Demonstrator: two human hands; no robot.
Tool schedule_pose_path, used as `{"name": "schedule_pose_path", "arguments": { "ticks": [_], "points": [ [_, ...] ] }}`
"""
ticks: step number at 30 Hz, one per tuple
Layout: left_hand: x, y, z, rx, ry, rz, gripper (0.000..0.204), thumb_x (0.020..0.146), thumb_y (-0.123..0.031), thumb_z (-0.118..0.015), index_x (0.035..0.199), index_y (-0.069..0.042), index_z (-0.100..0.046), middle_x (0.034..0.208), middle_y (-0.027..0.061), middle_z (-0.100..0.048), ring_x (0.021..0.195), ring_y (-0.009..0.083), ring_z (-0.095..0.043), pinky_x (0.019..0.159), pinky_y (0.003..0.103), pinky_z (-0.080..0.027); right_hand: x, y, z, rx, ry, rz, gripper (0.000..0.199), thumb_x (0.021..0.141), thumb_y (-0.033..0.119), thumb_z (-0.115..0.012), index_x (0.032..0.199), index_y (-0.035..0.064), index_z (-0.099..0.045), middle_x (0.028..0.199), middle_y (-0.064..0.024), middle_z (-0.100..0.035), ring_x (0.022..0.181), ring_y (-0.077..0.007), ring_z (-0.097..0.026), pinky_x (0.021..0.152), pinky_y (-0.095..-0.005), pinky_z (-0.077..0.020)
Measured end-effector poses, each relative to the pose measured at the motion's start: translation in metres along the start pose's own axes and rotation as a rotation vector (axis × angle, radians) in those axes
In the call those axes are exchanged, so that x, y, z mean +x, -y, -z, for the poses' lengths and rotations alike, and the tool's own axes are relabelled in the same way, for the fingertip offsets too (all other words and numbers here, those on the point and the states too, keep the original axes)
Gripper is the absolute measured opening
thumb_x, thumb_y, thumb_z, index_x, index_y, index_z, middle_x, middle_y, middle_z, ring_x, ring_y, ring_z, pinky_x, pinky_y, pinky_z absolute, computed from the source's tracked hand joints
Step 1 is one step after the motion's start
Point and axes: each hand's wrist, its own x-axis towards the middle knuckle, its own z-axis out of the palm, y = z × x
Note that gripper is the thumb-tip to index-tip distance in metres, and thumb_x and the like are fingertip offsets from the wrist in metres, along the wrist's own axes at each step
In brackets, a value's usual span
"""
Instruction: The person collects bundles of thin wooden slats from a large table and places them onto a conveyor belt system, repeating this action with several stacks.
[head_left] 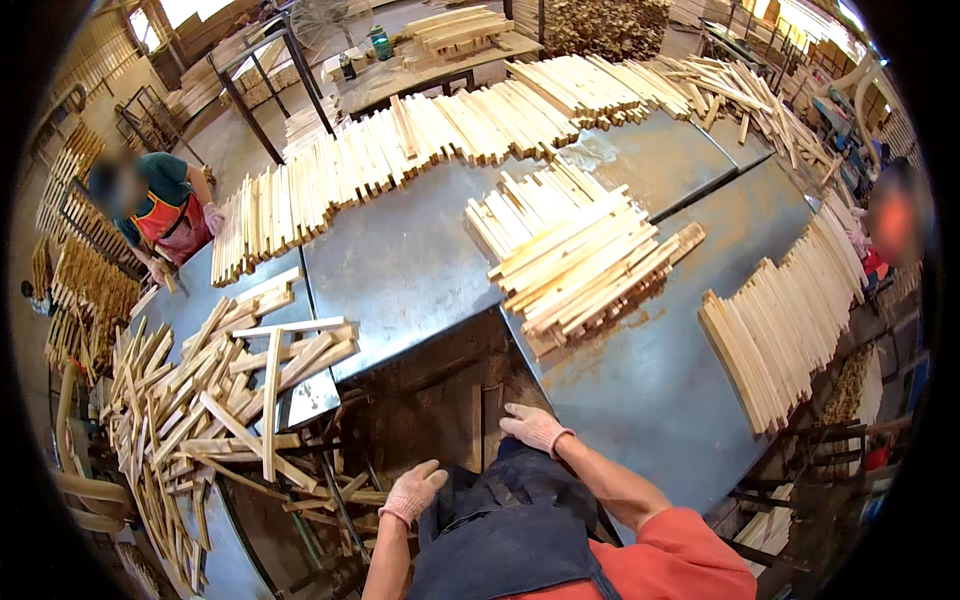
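My left hand, in a pale pink knit glove, hangs beside the dark apron with its fingers loosely apart and nothing in it. My right hand, gloved alike, rests by the apron near the edge of the right metal table. Its fingers are partly stretched out, and no object shows in them. Ahead of my right hand, a crisscrossed stack of wooden sticks lies on the table. A jumbled heap of loose sticks spreads to the left of my left hand.
A long row of sticks lines the far table edge; another row lies at the right. One co-worker stands at the far left, another at the far right. A dark gap opens between tables before me.
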Motion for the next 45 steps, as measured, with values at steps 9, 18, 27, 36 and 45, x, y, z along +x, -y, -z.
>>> {"name": "schedule_pose_path", "arguments": {
  "ticks": [9,18,27,36,45],
  "points": [
    [0.11,-0.015,0.081,-0.021,-0.142,-0.162,0.045,0.103,-0.032,-0.062,0.135,-0.002,-0.069,0.143,0.0227,-0.066,0.134,0.0402,-0.062,0.115,0.042,-0.049,0.146,0.103,0.058,0.31,0.048,-0.089,0.074,0.101,0.042,-0.062,0.155,-0.006,-0.049,0.153,-0.0221,-0.06,0.125,-0.0296,-0.064,0.109,-0.0356,-0.0492],
    [0.299,0.038,0.192,0.009,-0.199,-0.358,0.026,0.102,-0.016,-0.06,0.124,-0.007,-0.072,0.136,0.0239,-0.069,0.129,0.0391,-0.065,0.109,0.046,-0.054,0.336,0.139,0.067,1.001,0.345,-0.49,0.029,0.105,0.027,-0.066,0.123,0.0067,-0.058,0.083,0.0022,-0.053,0.069,-0.013,-0.053,0.059,-0.0308,-0.0441],
    [0.546,-0.006,0.387,-0.362,-0.57,0.135,0.084,0.097,-0.041,-0.069,0.158,0.008,-0.04,0.16,0.0327,-0.047,0.149,0.0441,-0.045,0.124,0.044,-0.037,0.537,0.244,0.124,-0.07,-0.1,-0.26,0.074,0.091,0.044,-0.064,0.149,0.0006,-0.05,0.126,-0.027,-0.07,0.116,-0.0408,-0.068,0.102,-0.047,-0.053],
    [0.657,-0.043,0.493,-0.293,-0.897,0.322,0.087,0.086,-0.029,-0.083,0.155,0.005,-0.043,0.156,0.0292,-0.051,0.143,0.0421,-0.052,0.121,0.044,-0.042,0.702,0.331,0.2,-0.419,-0.585,-0.148,0.096,0.09,0.043,-0.068,0.169,0.0073,-0.027,0.151,-0.0253,-0.057,0.132,-0.0391,-0.063,0.112,-0.0462,-0.0502],
    [0.677,-0.07,0.517,-0.129,-0.84,0.434,0.064,0.081,-0.034,-0.088,0.125,0.0,-0.056,0.129,0.0291,-0.063,0.109,0.0459,-0.071,0.094,0.05,-0.058,0.778,0.329,0.218,-0.551,-0.62,-0.169,0.084,0.096,0.031,-0.065,0.167,0.0069,-0.029,0.135,-0.0258,-0.063,0.117,-0.0403,-0.069,0.1,-0.0491,-0.0567]
  ]
}}
